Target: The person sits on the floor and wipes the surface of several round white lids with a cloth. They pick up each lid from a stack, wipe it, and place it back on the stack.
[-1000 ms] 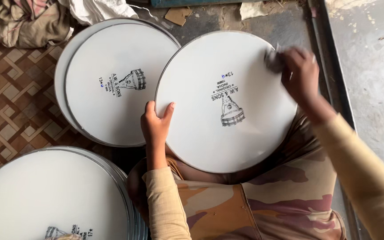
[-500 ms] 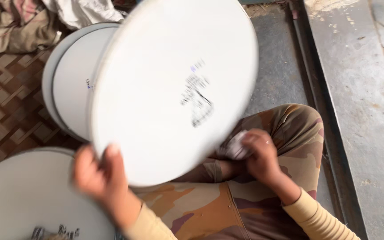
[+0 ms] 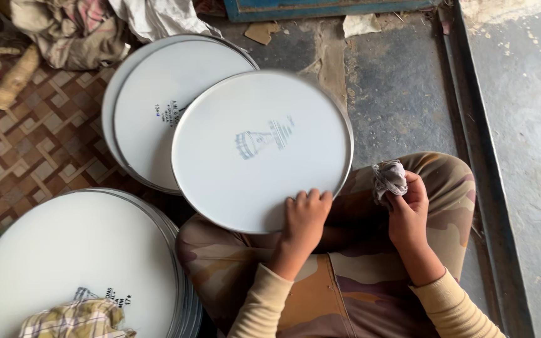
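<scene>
From the head view, looking down: a person sits cross-legged in camouflage-patterned trousers (image 3: 345, 294) with pale yellow sleeves. The left hand (image 3: 305, 219) grips the near edge of a round white drum skin with a metal rim and a faint grey printed mark at its middle (image 3: 261, 150); four fingers lie curled over the top face, the thumb is hidden beneath. The disc rests over the left knee, near flat and tilted a little, its far side overlapping a stack of similar round white skins (image 3: 158, 106) lying on the floor behind it. The right hand (image 3: 411, 209) is closed around a small crumpled greyish cloth (image 3: 388, 178), held above the right knee, just beside the disc's right rim but not touching it.

At lower left is a second, taller stack of white metal-rimmed skins (image 3: 76, 250), with a folded checked yellow-and-white rag (image 3: 79, 318) lying on its top face at the near edge. The floor on the left is brown patterned tile (image 3: 26, 156); on the right it is grey concrete (image 3: 402, 94) with a dark metal rail (image 3: 477, 156) running along it. A heap of dull-coloured rags and clothing (image 3: 82, 28) lies at the top left, just beyond the far stack.
</scene>
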